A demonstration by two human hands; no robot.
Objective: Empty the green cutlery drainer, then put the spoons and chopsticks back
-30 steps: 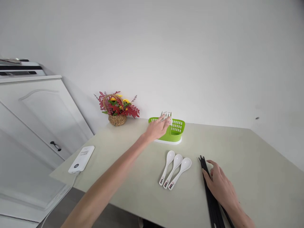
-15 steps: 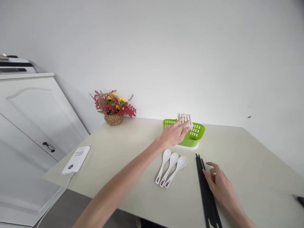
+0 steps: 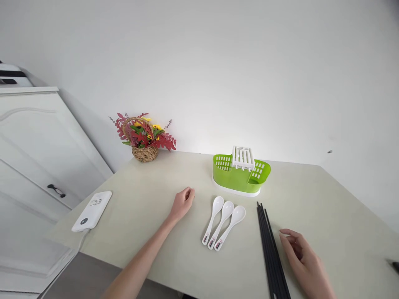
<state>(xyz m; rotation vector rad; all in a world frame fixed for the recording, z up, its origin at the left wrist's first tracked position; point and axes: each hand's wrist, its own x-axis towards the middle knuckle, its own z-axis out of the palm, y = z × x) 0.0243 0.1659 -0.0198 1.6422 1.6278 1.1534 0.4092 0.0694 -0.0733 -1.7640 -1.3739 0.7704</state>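
Curling left hand closed, any contents hidden, near white spoons; holding right hand half-open, empty, beside black chopsticks pointing toward table's back edge.

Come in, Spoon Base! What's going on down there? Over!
Left grip curled, no object visible in it. Right grip loosely bent, right of black chopsticks, apart. Three white spoons between left grip and chopsticks; green basket beyond.

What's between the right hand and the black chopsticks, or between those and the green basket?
Nothing visible in the way. Only tabletop separates the right hand from the black chopsticks, and likewise their far tips from the green basket. The white spoons lie left of that line.
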